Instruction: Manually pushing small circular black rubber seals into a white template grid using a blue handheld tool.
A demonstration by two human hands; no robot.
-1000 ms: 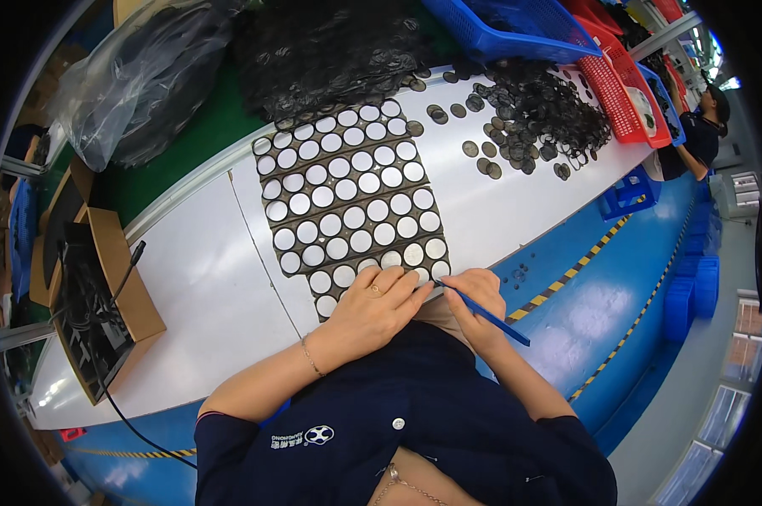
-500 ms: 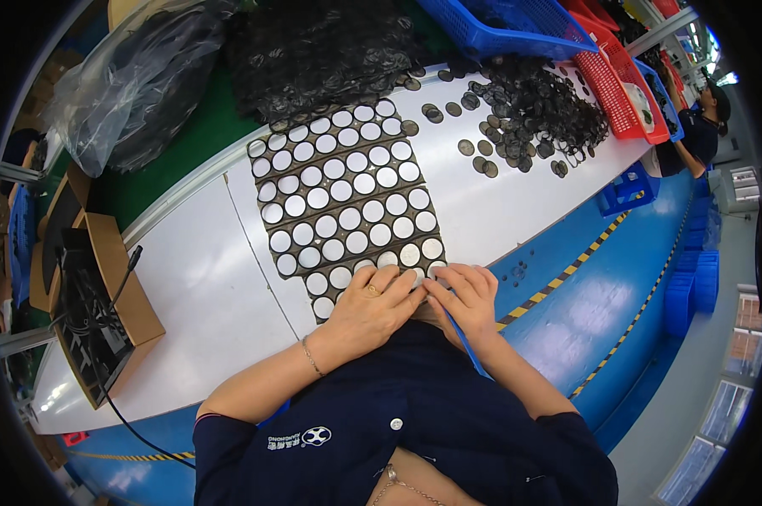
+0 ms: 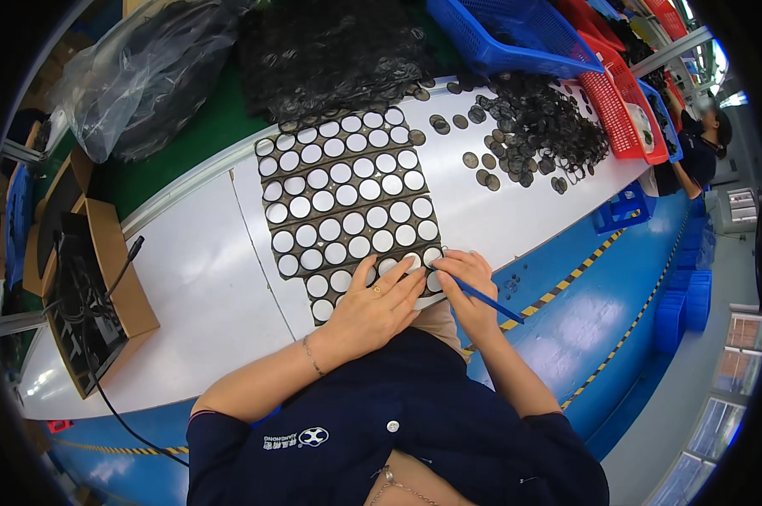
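At the centre of the frame, a dark sheet (image 3: 350, 209) set with close rows of round, smooth white discs (image 3: 335, 252) lies on the glossy white desk (image 3: 195, 278). Over its lower edge the left hand (image 3: 372, 308) rests with fingers loosely spread, touching the discs and grasping nothing visible. The right hand (image 3: 474, 295) has its fingers closed around a slim blue pen-like tool (image 3: 491, 301), its tip at the sheet's lower right corner. The navy cloth shirt (image 3: 389, 396) at the bottom bears a white emblem (image 3: 313, 436) with small lettering. Thin, dark, translucent rounds (image 3: 529, 126) are heaped at upper right, beside a perforated red plastic basket (image 3: 621, 110); crinkled clear plastic (image 3: 136, 84) fills the upper left, above a brown cardboard box (image 3: 119, 270).
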